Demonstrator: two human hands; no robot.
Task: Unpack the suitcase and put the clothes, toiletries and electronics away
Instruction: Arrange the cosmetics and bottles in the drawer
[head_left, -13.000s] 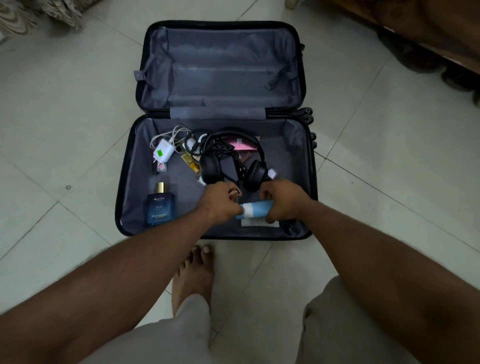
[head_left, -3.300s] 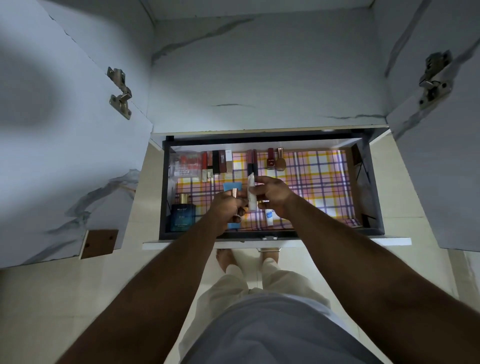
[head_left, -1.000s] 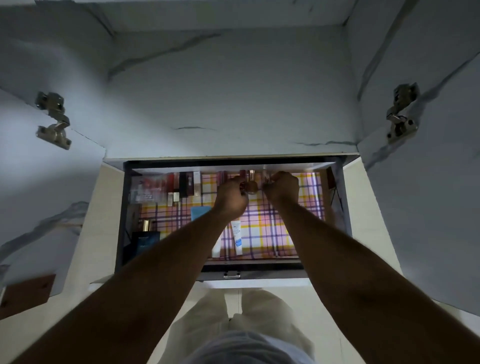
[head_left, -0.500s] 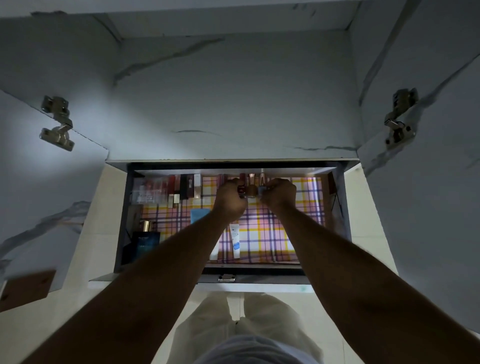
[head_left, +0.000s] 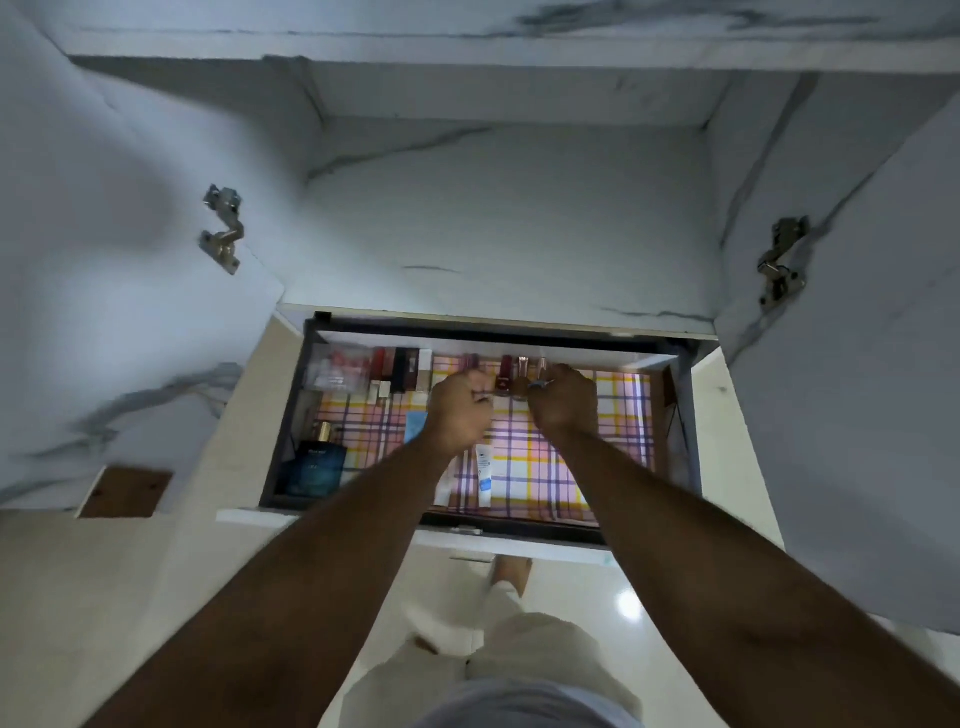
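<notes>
Since half a second ago both hands stay at the drawer's (head_left: 291, 415) far row. Blue perfume bottle (head_left: 317, 466) stands near-left; left hand (head_left: 460, 415) and right hand (head_left: 563, 402) curl over small bottles (head_left: 511, 371), their hold unclear. Toiletries step; next, settle them upright.

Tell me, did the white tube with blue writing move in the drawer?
No. The white tube with blue writing lies on the checked liner near the drawer's front, as half a second ago.

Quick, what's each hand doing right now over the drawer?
Left hand: fingers curled, but whether it holds anything cannot be told.
Right hand: fingers curled at the small bottles; grip cannot be told.
</notes>
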